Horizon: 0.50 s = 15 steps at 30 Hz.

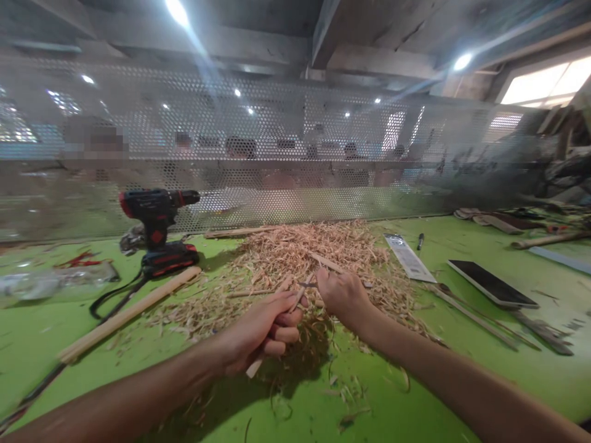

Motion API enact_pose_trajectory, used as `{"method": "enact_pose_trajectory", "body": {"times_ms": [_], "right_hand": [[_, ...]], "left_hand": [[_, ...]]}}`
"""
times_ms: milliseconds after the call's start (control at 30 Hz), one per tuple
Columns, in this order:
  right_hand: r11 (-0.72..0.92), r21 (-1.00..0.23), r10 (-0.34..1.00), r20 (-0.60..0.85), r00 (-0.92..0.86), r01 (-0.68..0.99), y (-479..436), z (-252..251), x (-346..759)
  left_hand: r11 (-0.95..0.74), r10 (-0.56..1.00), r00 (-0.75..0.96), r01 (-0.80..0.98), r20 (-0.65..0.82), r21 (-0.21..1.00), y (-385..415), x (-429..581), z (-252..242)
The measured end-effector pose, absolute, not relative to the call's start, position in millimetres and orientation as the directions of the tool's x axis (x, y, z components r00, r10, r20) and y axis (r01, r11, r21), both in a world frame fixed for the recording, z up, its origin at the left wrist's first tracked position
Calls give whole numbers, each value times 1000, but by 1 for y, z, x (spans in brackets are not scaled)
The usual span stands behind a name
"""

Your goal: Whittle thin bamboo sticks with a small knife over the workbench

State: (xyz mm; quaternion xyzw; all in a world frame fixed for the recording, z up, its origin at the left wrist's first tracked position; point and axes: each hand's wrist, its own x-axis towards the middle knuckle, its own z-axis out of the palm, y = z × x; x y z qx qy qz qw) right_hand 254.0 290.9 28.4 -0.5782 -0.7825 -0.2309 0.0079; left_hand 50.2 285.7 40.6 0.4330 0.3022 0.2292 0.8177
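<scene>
My left hand (272, 329) is closed around a thin wooden strip (255, 367). The strip's pale lower end sticks out below the palm, and its upper end slants up past the fingertips. My right hand (341, 294) is wrapped round a slim knife (308, 285), most of it hidden by the fingers. Its dark, narrow blade lies across the strip's upper end, just beyond my left fingertips. A heap of curled wood shavings (314, 240) spreads behind and beneath both hands. Another flat wooden piece (325, 263) rests on the heap by my right knuckles.
On the left stand a cordless drill (157, 231), a long wooden stick (132, 314) and a plastic bag (55, 282). To the right lie a white packet (410, 257), a phone (492, 283) and thin tools (480, 320). A perforated screen (277, 178) borders the green table (383, 406).
</scene>
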Motion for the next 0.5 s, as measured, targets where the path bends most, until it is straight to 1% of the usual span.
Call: {"method": "enact_pose_trajectory", "body": {"times_ms": [133, 500], "right_hand": [[216, 343, 913, 261, -314, 914, 294, 29, 256], [163, 345, 912, 305, -275, 924, 311, 16, 258]], "left_hand": [[525, 637, 715, -130, -288, 841, 288, 51, 41], [534, 642, 699, -112, -316, 838, 294, 49, 46]]}}
